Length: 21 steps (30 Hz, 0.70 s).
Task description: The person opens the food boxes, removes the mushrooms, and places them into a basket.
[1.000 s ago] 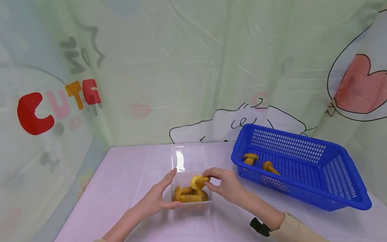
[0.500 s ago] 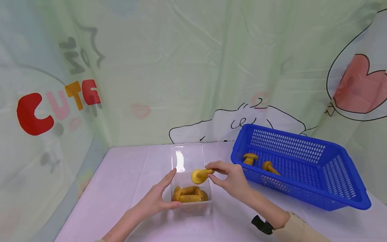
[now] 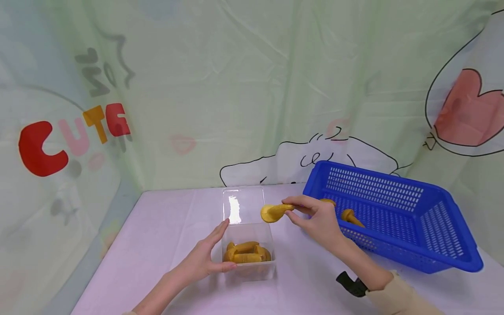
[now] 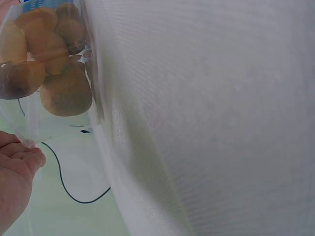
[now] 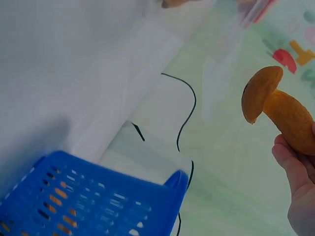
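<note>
My right hand (image 3: pixel 320 221) pinches a brown mushroom (image 3: pixel 271 213) by its stem, cap pointing left. It is up in the air between the clear plastic box and the blue basket, as the right wrist view also shows the mushroom (image 5: pixel 290 118) with its cap and stem. Thumb and fingers of my left hand (image 3: pixel 201 262) span the left side of the clear plastic box (image 3: pixel 253 274), gripping it. Several mushrooms (image 3: pixel 246 258) lie inside this box; through its wall they fill the corner of the left wrist view.
The box's transparent lid (image 3: pixel 250 205) lies folded back behind it. To the right stands a blue perforated basket (image 3: pixel 393 245) holding a mushroom (image 3: pixel 351 217) and another mushroom (image 3: pixel 327 201) partly hidden by my right hand. A patterned curtain (image 3: pixel 216 109) rises behind the table.
My right hand has lifted the mushroom up out of the clear box and carried it right, toward the basket. My left hand has stayed on the box.
</note>
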Each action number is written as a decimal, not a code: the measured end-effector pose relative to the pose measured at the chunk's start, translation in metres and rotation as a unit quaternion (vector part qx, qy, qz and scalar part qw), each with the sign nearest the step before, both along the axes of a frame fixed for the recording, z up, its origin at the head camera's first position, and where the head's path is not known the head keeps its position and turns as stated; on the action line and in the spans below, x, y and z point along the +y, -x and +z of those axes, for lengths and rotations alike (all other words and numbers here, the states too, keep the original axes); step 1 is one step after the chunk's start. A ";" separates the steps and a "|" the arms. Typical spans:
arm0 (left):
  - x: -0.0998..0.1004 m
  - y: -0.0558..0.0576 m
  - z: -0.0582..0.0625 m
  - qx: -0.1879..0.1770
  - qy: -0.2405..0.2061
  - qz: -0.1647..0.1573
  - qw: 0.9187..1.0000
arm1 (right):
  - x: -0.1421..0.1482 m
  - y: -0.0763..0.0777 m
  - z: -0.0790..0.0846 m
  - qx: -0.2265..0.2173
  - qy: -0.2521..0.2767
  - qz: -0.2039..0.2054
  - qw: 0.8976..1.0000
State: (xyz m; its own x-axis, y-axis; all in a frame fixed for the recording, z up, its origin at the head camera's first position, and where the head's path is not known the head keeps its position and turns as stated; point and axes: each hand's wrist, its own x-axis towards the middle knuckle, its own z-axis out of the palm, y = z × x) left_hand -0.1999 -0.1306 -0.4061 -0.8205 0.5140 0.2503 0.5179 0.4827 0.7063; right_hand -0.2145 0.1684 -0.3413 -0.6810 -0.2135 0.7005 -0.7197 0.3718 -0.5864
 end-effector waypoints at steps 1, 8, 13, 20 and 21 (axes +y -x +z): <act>0.000 0.000 0.000 -0.001 0.000 0.000 1.000 | 0.002 0.000 0.002 -0.001 0.005 -0.004 1.000; 0.000 0.000 0.000 -0.002 -0.003 0.000 1.000 | 0.019 0.002 0.009 0.010 0.021 -0.046 0.999; 0.000 0.000 0.000 -0.004 0.001 0.004 1.000 | 0.034 0.005 0.012 0.049 0.004 -0.083 0.995; 0.000 0.001 -0.001 -0.002 0.003 -0.001 1.000 | 0.066 0.008 0.016 0.061 0.010 -0.113 0.992; 0.000 0.002 -0.001 -0.002 0.003 -0.001 1.000 | 0.070 0.008 0.015 0.061 0.010 -0.121 0.991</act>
State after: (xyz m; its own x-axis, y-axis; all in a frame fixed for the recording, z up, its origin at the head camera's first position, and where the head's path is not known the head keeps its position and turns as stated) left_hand -0.2015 -0.1307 -0.4075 -0.8199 0.5177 0.2444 0.5169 0.4859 0.7048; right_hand -0.2228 0.2389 -0.3259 -0.6206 -0.0395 0.7832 -0.6768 0.5313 -0.5096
